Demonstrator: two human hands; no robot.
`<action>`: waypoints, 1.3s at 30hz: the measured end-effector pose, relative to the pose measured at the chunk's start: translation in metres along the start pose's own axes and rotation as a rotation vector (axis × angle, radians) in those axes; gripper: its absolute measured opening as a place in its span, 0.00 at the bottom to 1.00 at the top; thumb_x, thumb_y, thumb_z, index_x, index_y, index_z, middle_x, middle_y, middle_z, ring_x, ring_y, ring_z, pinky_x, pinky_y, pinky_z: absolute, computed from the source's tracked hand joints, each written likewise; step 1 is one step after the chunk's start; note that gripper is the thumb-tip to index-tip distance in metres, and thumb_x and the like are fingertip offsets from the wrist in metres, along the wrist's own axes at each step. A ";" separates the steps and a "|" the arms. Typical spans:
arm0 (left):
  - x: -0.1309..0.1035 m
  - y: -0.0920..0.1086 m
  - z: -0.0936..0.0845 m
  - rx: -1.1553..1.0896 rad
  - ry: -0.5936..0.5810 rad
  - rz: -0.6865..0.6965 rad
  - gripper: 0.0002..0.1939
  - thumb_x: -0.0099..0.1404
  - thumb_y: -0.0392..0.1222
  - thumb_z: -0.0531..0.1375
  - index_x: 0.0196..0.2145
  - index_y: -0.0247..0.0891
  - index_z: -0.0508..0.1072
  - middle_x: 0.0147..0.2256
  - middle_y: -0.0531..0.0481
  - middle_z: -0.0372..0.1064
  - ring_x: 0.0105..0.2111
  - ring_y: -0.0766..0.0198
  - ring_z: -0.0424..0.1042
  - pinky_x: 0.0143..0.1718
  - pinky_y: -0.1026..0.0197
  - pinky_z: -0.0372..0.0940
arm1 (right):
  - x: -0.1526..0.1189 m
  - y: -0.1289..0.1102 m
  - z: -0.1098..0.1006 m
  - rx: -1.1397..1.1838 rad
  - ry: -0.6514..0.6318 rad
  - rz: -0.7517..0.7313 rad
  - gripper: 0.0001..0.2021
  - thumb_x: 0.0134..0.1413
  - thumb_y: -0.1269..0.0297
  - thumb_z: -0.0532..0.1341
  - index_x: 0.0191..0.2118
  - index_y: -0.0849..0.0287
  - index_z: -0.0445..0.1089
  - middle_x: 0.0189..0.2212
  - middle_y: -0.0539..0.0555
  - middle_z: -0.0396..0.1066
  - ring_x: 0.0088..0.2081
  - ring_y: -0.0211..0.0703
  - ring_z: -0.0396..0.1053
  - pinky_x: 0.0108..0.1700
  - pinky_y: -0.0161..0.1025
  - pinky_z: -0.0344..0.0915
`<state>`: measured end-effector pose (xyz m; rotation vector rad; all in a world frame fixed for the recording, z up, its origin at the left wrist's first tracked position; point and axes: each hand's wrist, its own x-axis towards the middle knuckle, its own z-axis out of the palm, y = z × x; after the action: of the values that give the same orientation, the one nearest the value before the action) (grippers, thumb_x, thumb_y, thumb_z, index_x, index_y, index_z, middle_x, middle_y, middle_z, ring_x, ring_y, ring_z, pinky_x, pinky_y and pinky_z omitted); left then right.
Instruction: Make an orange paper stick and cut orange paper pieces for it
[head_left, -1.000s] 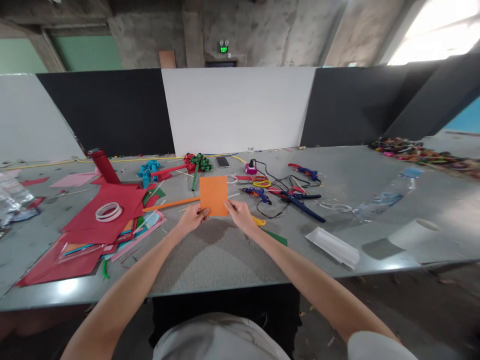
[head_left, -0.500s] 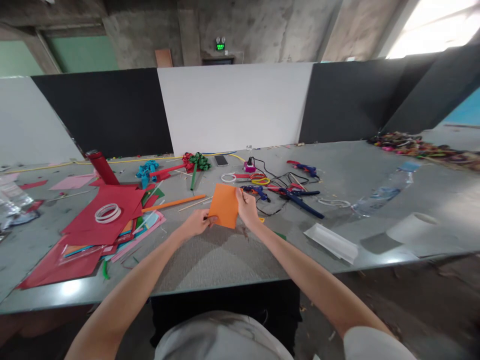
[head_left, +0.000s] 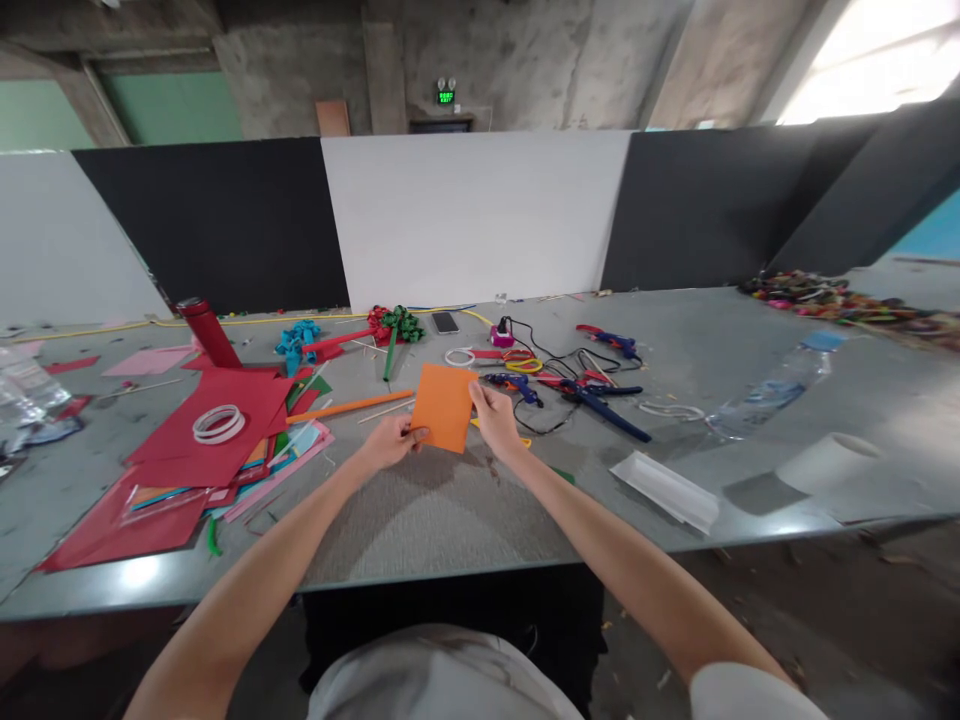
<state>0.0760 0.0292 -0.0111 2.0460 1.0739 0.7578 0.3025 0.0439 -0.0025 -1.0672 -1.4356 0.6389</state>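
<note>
Between both hands, above the table, I hold an orange sheet of paper (head_left: 442,408). My left hand (head_left: 391,441) pinches its lower left corner, and the thumb lies over the front. At the upper right edge, my right hand (head_left: 495,414) grips the sheet between thumb and fingers. Behind the left hand lie an orange paper tube (head_left: 349,406) and a thin wooden stick (head_left: 385,411). A blue glue gun (head_left: 517,385) rests just beyond the right hand. Partly hidden by that hand is something yellow (head_left: 525,441).
Red paper sheets (head_left: 161,455) with tape rolls (head_left: 218,424) cover the left side, a red flask (head_left: 208,333) behind them. Paper flowers (head_left: 399,325) and a phone (head_left: 445,322) are at the back. To the right lie pliers (head_left: 604,405), a bottle (head_left: 780,385) and a white roll (head_left: 829,462).
The orange sheet has shifted slightly left and its tilt has changed a little. Both hands still hold it, and more of the yellow thing shows beside the right hand.
</note>
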 end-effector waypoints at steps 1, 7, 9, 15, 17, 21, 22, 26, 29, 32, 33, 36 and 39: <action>0.000 -0.001 0.000 -0.005 0.007 -0.004 0.18 0.68 0.54 0.55 0.28 0.37 0.69 0.23 0.52 0.69 0.23 0.66 0.65 0.27 0.65 0.56 | 0.000 0.000 0.000 -0.033 -0.006 -0.025 0.28 0.61 0.34 0.49 0.24 0.53 0.46 0.21 0.45 0.43 0.25 0.36 0.43 0.27 0.37 0.41; 0.001 -0.003 0.001 -0.068 0.004 -0.009 0.18 0.67 0.55 0.56 0.28 0.38 0.68 0.23 0.52 0.69 0.22 0.67 0.65 0.25 0.65 0.56 | -0.001 -0.002 -0.003 -0.109 -0.008 -0.067 0.27 0.63 0.37 0.48 0.24 0.54 0.46 0.20 0.45 0.44 0.25 0.36 0.44 0.27 0.37 0.42; 0.001 -0.003 0.001 -0.070 0.013 -0.010 0.19 0.67 0.55 0.56 0.27 0.38 0.68 0.23 0.52 0.69 0.22 0.67 0.65 0.25 0.65 0.56 | 0.000 -0.003 -0.002 -0.092 -0.022 -0.037 0.28 0.62 0.35 0.48 0.24 0.54 0.47 0.20 0.46 0.44 0.25 0.37 0.44 0.27 0.37 0.42; 0.001 -0.001 0.000 -0.095 0.044 -0.020 0.18 0.66 0.54 0.57 0.27 0.37 0.68 0.22 0.52 0.68 0.21 0.68 0.64 0.25 0.66 0.56 | -0.003 -0.004 -0.001 -0.091 -0.127 -0.056 0.28 0.62 0.36 0.50 0.23 0.54 0.47 0.19 0.45 0.46 0.24 0.36 0.46 0.27 0.36 0.44; 0.001 0.000 0.000 -0.138 0.050 -0.026 0.17 0.66 0.53 0.57 0.27 0.37 0.68 0.21 0.53 0.68 0.21 0.68 0.64 0.25 0.66 0.56 | -0.004 -0.004 -0.001 -0.129 -0.118 -0.084 0.28 0.62 0.37 0.49 0.23 0.53 0.47 0.19 0.45 0.45 0.23 0.36 0.46 0.27 0.37 0.44; 0.003 -0.001 0.001 -0.234 0.074 -0.031 0.15 0.66 0.51 0.58 0.28 0.37 0.68 0.21 0.52 0.67 0.20 0.69 0.64 0.24 0.66 0.57 | -0.003 -0.005 0.000 -0.115 -0.070 -0.070 0.28 0.62 0.36 0.48 0.23 0.54 0.48 0.19 0.45 0.47 0.23 0.36 0.47 0.27 0.37 0.44; 0.003 -0.003 0.002 -0.245 0.085 -0.029 0.15 0.66 0.50 0.58 0.28 0.36 0.68 0.21 0.52 0.68 0.20 0.69 0.64 0.24 0.66 0.58 | -0.004 -0.005 0.000 -0.095 -0.081 -0.065 0.28 0.62 0.36 0.49 0.23 0.54 0.49 0.19 0.45 0.48 0.23 0.37 0.48 0.27 0.36 0.44; 0.005 -0.008 0.003 -0.245 0.144 -0.049 0.15 0.67 0.50 0.57 0.28 0.37 0.67 0.22 0.52 0.68 0.20 0.69 0.65 0.24 0.66 0.58 | -0.007 -0.003 0.002 -0.097 -0.228 -0.082 0.28 0.59 0.36 0.53 0.22 0.54 0.51 0.19 0.44 0.48 0.23 0.36 0.49 0.26 0.35 0.45; 0.006 -0.011 0.004 -0.248 0.160 -0.054 0.15 0.66 0.51 0.57 0.28 0.38 0.67 0.22 0.52 0.68 0.20 0.68 0.65 0.24 0.66 0.59 | -0.006 -0.001 0.005 -0.185 -0.245 -0.116 0.27 0.60 0.39 0.53 0.21 0.54 0.48 0.17 0.44 0.46 0.22 0.35 0.47 0.26 0.36 0.44; 0.007 -0.014 0.007 -0.230 0.180 -0.056 0.15 0.67 0.50 0.57 0.28 0.38 0.67 0.22 0.53 0.68 0.20 0.68 0.65 0.24 0.66 0.59 | 0.005 -0.010 0.003 -0.330 -0.303 -0.162 0.26 0.63 0.43 0.52 0.20 0.54 0.51 0.15 0.46 0.51 0.21 0.36 0.50 0.27 0.37 0.44; 0.008 -0.016 0.007 -0.219 0.195 -0.064 0.15 0.67 0.50 0.57 0.27 0.38 0.67 0.21 0.53 0.68 0.19 0.68 0.64 0.24 0.66 0.58 | 0.010 -0.019 0.000 -0.394 -0.344 -0.184 0.25 0.64 0.45 0.52 0.20 0.54 0.52 0.15 0.47 0.54 0.20 0.37 0.51 0.27 0.38 0.44; 0.009 -0.022 0.006 -0.183 0.248 -0.111 0.17 0.67 0.50 0.56 0.24 0.38 0.66 0.21 0.53 0.68 0.19 0.69 0.64 0.23 0.66 0.57 | 0.013 -0.058 -0.019 -0.539 -0.385 -0.241 0.24 0.65 0.48 0.54 0.20 0.55 0.57 0.16 0.49 0.58 0.20 0.37 0.51 0.28 0.39 0.43; 0.009 -0.027 0.005 -0.161 0.271 -0.158 0.17 0.66 0.51 0.56 0.25 0.38 0.66 0.21 0.51 0.70 0.19 0.68 0.65 0.22 0.66 0.58 | -0.021 -0.101 -0.050 -0.485 -0.566 -0.235 0.23 0.67 0.48 0.53 0.24 0.56 0.66 0.17 0.48 0.62 0.19 0.36 0.52 0.26 0.38 0.44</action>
<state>0.0719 0.0466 -0.0339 1.7349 1.2640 1.0244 0.3237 -0.0285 0.0838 -1.1044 -2.2542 0.4456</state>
